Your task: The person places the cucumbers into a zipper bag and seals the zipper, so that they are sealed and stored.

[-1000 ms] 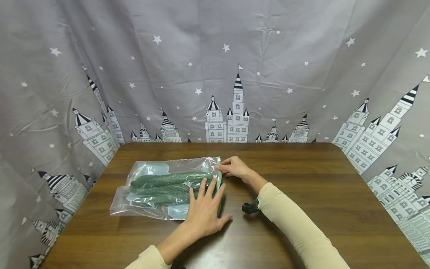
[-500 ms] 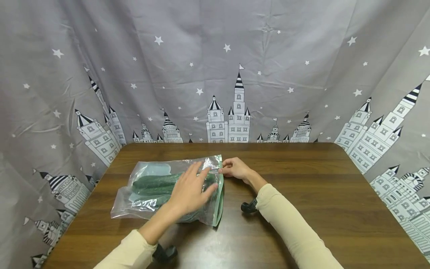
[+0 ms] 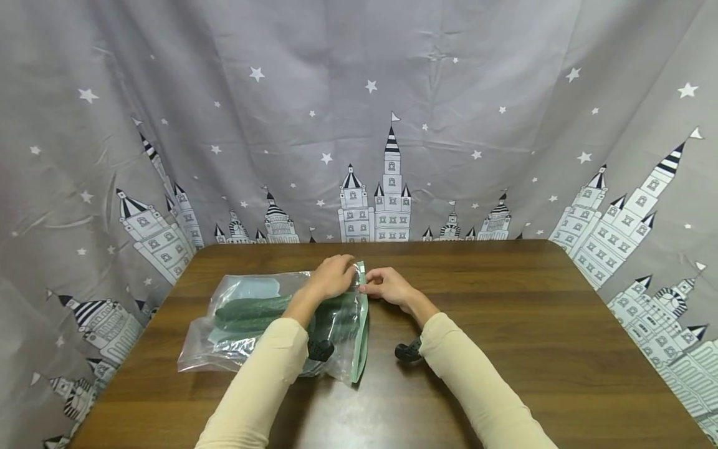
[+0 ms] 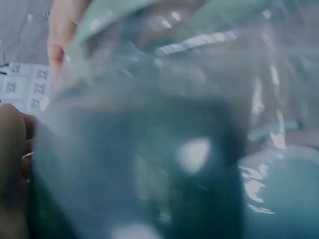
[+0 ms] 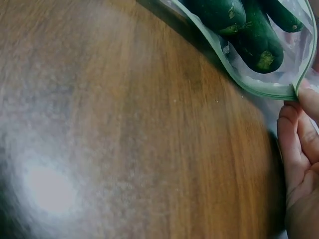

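A clear zip bag [image 3: 336,358] with a green zip edge lies on its side on the table. Long dark green cucumbers [image 3: 252,310] are inside it, and their ends show through the parted mouth in the right wrist view. My right hand [image 3: 389,288] pinches the zip edge [image 5: 264,93] near its far end between thumb and fingers. Reaching across the bag, my left hand [image 3: 332,276] grips the film just beside the zip at the far side, fingers bent downward. In the left wrist view the blurred bag film fills most of the picture and hides the left fingertips.
The brown wooden table [image 3: 505,349] extends right of the bag and in front of it. A grey curtain [image 3: 449,125] printed with castles and stars hangs behind. Black wrist devices [image 3: 321,350] sit at the cuffs of both cream sleeves.
My left hand lifted off the bag's near part, passed over it and came down at the far side by the zip. My right hand keeps its place at the zip's far end.
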Motion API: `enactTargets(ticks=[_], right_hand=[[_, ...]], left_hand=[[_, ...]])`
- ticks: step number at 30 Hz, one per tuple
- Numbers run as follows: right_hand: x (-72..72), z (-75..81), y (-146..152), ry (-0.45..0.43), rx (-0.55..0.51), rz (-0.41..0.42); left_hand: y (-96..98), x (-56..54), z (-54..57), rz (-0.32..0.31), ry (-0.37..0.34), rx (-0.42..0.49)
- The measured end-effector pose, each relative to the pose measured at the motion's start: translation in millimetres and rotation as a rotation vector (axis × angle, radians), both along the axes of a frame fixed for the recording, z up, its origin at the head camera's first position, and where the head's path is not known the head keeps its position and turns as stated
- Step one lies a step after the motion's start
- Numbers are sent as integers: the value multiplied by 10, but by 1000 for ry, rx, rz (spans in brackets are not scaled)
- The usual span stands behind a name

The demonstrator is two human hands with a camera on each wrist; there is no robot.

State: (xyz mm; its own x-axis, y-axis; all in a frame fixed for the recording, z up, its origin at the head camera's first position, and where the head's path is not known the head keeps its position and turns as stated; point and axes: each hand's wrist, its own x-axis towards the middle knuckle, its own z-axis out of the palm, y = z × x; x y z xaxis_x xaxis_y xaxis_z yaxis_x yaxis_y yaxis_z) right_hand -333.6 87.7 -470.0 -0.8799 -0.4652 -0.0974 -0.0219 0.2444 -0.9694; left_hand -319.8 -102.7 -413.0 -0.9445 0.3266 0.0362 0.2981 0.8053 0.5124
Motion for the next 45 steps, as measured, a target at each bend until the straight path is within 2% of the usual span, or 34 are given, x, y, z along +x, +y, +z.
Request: enactTargets(ticks=[2,6,10,15,20,24,27,33,37,45], right_hand=[[5,-1,-4,15,8,-1],[13,-16,-2,37,33,13],[31,-35,-27,29,18,26],[68,-16,-76,51,-3,-9],[81,18,-102,26,-14,-33],[69,34,-142,-15,-87,-89],[57,56,-178,1,-124,-131],[42,92,-216,90,-16,-95],[64,97,-224,103,2,-78],[175,20,-227,156,48,-50]], left_hand=[[-20,-2,-52,18,-1,6],[-49,7,-121,29,49,38],[-82,21,-140,32,82,67],[-120,8,-126,18,89,151],[-144,-13,-132,-5,82,221],[-152,-18,-127,-25,64,277],[-156,-21,-117,-27,40,308],[-178,-18,-98,-5,-31,368],[-177,-1,-75,13,-67,418],[-205,10,-86,34,-63,457]])
